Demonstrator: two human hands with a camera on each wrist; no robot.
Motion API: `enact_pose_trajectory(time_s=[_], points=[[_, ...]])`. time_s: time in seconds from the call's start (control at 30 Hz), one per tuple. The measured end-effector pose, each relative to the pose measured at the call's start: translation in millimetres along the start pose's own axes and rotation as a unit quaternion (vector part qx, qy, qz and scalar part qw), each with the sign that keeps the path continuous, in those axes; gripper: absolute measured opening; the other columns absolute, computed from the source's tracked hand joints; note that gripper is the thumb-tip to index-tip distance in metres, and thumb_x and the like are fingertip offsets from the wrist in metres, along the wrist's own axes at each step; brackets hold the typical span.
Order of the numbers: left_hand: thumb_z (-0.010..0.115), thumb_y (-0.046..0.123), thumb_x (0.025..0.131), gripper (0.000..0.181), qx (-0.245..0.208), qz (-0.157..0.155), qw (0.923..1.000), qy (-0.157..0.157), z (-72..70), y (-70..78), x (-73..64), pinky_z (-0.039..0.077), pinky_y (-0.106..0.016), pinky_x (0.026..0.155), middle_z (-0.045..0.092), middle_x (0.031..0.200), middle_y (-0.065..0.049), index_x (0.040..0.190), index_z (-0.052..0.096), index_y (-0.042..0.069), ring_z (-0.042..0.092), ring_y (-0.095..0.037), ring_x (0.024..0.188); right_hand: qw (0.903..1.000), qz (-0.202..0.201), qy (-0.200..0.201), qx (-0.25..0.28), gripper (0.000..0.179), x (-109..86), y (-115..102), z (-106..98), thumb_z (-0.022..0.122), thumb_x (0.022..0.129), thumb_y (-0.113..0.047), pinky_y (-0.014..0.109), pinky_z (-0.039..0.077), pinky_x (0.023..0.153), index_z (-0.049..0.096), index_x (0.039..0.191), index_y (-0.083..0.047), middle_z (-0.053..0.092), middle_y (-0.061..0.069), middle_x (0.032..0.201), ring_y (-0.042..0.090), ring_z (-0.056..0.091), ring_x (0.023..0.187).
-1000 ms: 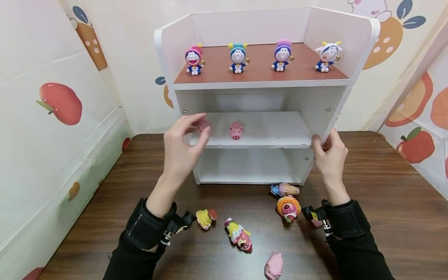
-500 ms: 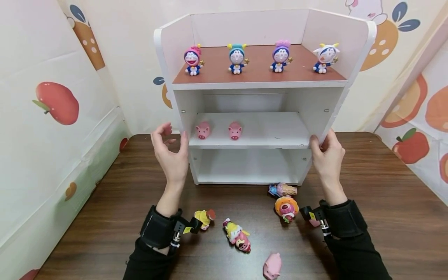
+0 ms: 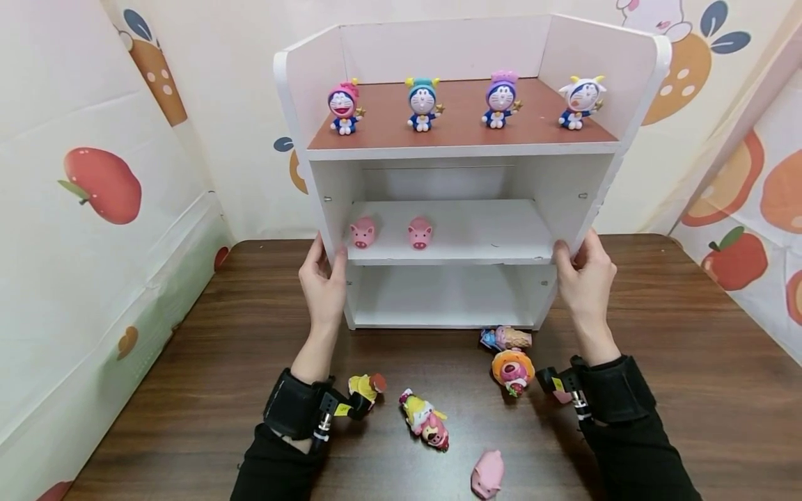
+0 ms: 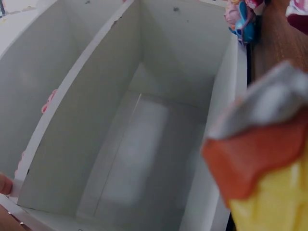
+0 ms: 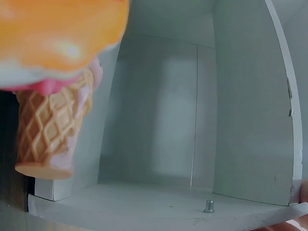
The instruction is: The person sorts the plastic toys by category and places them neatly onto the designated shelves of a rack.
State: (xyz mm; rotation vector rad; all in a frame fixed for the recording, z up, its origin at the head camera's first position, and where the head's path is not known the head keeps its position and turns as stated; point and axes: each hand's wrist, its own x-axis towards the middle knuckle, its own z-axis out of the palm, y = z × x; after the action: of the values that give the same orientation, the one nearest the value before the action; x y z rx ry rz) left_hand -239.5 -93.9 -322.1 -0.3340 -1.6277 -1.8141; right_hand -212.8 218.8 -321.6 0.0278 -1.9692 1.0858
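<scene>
In the head view a white display shelf (image 3: 464, 149) stands on the wooden table. My left hand (image 3: 324, 289) grips its left side panel, thumb at the front edge and fingers on the outer side. On the opposite panel my right hand (image 3: 585, 282) has a similar grip, at about the height of the middle board. Two pink pig figures, one at the left (image 3: 363, 233) and one nearer the middle (image 3: 420, 233), stand on that board. The left wrist view shows a thumb tip (image 4: 5, 184) at the panel's edge.
Several hooded blue-and-white figures (image 3: 422, 104) stand along the brown top board. Before the shelf lie a yellow figure (image 3: 363, 387), a yellow-and-pink figure (image 3: 426, 419), a pink pig (image 3: 487, 474), an orange-rimmed figure (image 3: 513, 372) and a waffle-cone figure (image 5: 50, 127). A metal peg (image 5: 209, 206) sticks out inside.
My left hand has let go of the left pig on the middle board, drawn back leftward, and come in onto the left side panel. The right hand keeps its place.
</scene>
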Motion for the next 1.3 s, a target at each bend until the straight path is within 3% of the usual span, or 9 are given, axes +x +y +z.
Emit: enact_pose_trajectory(time_s=[0.27,0.43,0.53,0.67,0.77,0.93,1.1,1.17,1.3], points=[[0.042,-0.013,0.084,0.041,-0.010,-0.027,0.9995,-0.014,3.0,14.4,-4.0,0.036,-0.038,0.092,0.044,0.123,-0.028,0.125,0.039,-0.015,0.043,-0.030,0.113,1.0000,-0.002,-0.005,-0.007,0.032,0.0,1.9,-0.7,0.050,0.085,-0.005,0.003,0.038,0.058,0.054,0.117,0.000,0.061,0.019,0.104,-0.015,0.050,0.072],[0.042,-0.013,0.084,0.041,-0.031,-0.039,0.9987,-0.007,2.4,14.2,-3.3,0.036,-0.037,0.092,0.043,0.125,-0.028,0.124,0.039,-0.015,0.043,-0.030,0.114,0.9993,-0.014,-0.030,-0.020,0.032,2.2,3.2,-3.2,0.050,0.086,-0.006,0.002,0.038,0.060,0.052,0.117,0.003,0.060,0.021,0.105,0.020,0.062,0.081],[0.042,-0.013,0.084,0.040,-0.039,-0.045,0.9982,-0.002,2.0,13.9,-2.5,0.038,-0.035,0.091,0.043,0.124,-0.028,0.124,0.040,-0.015,0.043,-0.032,0.114,0.9976,-0.026,-0.055,-0.033,0.032,3.8,2.1,-6.6,0.050,0.087,-0.007,0.015,0.046,0.064,0.051,0.117,0.004,0.058,0.023,0.107,0.037,0.060,0.084],[0.043,-0.013,0.083,0.040,-0.038,-0.048,0.9981,0.000,1.3,14.0,-2.0,0.039,-0.035,0.089,0.044,0.123,-0.028,0.123,0.042,-0.015,0.045,-0.033,0.112,0.9931,-0.037,-0.092,-0.062,0.033,5.1,-1.3,-13.4,0.050,0.087,-0.008,0.040,0.046,0.065,0.049,0.118,0.004,0.058,0.025,0.105,0.039,0.060,0.082],[0.044,-0.013,0.083,0.039,-0.033,-0.048,0.9983,-0.001,0.8,14.5,-1.8,0.039,-0.035,0.089,0.045,0.122,-0.028,0.122,0.043,-0.014,0.046,-0.033,0.111,0.9887,-0.044,-0.117,-0.082,0.032,5.7,-5.4,-20.6,0.051,0.087,-0.008,0.044,0.046,0.064,0.050,0.116,0.004,0.059,0.025,0.101,0.038,0.061,0.079],[0.046,-0.013,0.082,0.040,-0.023,-0.048,0.9986,-0.006,-0.4,14.6,-0.8,0.040,-0.035,0.088,0.047,0.121,-0.028,0.121,0.044,-0.014,0.047,-0.031,0.109,0.9826,-0.046,-0.137,-0.117,0.030,4.0,-13.6,-35.9,0.055,0.084,-0.005,0.041,0.046,0.064,0.054,0.112,0.006,0.061,0.027,0.093,0.038,0.061,0.077],[0.047,-0.012,0.082,0.040,-0.018,-0.051,0.9985,-0.009,-1.3,14.9,-0.1,0.040,-0.036,0.088,0.048,0.120,-0.027,0.121,0.044,-0.014,0.048,-0.030,0.108,0.9783,-0.046,-0.141,-0.144,0.023,-5.4,-16.3,-51.2,0.058,0.082,-0.004,0.007,0.042,0.060,0.059,0.103,0.005,0.063,0.022,0.085,0.029,0.061,0.070],[0.047,-0.012,0.082,0.040,-0.017,-0.051,0.9985,-0.010,-1.6,14.9,-0.1,0.040,-0.036,0.088,0.047,0.121,-0.027,0.121,0.044,-0.014,0.048,-0.030,0.108,0.9748,-0.067,-0.153,-0.148,0.019,-10.5,-15.1,-57.0,0.059,0.080,-0.003,-0.001,0.033,0.060,0.062,0.099,0.002,0.064,0.018,0.082,0.021,0.061,0.067],[0.047,-0.012,0.082,0.040,-0.017,-0.050,0.9986,-0.011,-2.1,14.3,0.0,0.040,-0.035,0.088,0.047,0.121,-0.027,0.121,0.044,-0.014,0.048,-0.030,0.108,0.9568,-0.138,-0.208,-0.149,0.020,-22.7,-11.7,-66.9,0.063,0.074,0.005,0.005,0.040,0.062,0.063,0.094,-0.001,0.065,0.012,0.082,0.013,0.060,0.066]])
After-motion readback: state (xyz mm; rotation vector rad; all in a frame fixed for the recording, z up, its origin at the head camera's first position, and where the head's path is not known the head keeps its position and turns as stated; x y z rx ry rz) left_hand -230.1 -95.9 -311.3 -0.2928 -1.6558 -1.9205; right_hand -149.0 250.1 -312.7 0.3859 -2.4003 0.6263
